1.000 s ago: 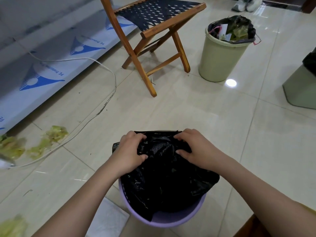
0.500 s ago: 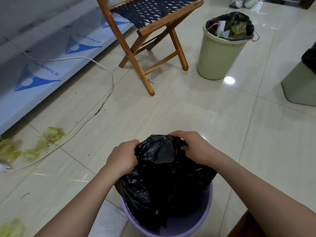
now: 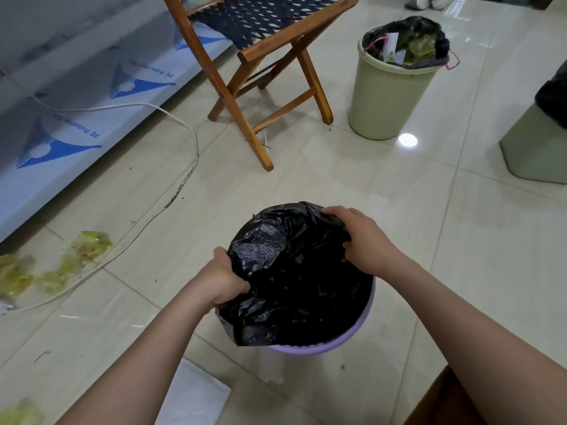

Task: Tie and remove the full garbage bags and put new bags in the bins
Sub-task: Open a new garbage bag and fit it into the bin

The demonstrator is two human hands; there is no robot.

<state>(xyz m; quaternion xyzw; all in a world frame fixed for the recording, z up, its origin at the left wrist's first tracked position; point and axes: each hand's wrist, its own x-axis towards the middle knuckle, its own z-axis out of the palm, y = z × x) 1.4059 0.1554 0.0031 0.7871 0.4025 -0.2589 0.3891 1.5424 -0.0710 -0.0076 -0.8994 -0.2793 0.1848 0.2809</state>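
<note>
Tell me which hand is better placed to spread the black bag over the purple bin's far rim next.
Right. The right hand already grips the black bag at its far upper edge. The left hand holds the bag low at the purple bin's near-left side.

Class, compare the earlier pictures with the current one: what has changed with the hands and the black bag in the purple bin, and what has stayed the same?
Both hands have drawn apart: the left hand came nearer, the right hand went farther off, both still gripping the black garbage bag, whose plastic now bulges higher above the purple bin. The green bin, folding chair and cable are unchanged.
</note>
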